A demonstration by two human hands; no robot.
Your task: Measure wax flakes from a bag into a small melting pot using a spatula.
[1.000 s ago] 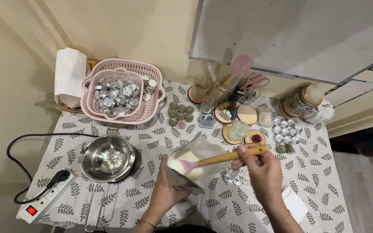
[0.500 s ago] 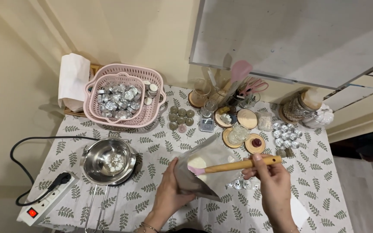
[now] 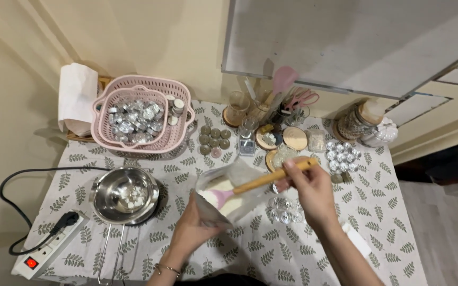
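Scooping step: left hand [image 3: 197, 225] grips clear plastic bag [image 3: 226, 193] of white flakes over the table, right hand [image 3: 308, 193] closed on wooden-handled pink spatula [image 3: 250, 185] dug inside; next, likely carry flakes left to steel pot [image 3: 124, 195]

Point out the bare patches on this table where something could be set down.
Bare cloth lies between the steel pot and pink basket, and along the near edge right of the right hand. Crowded: the back row around the wooden lids and foil cups.
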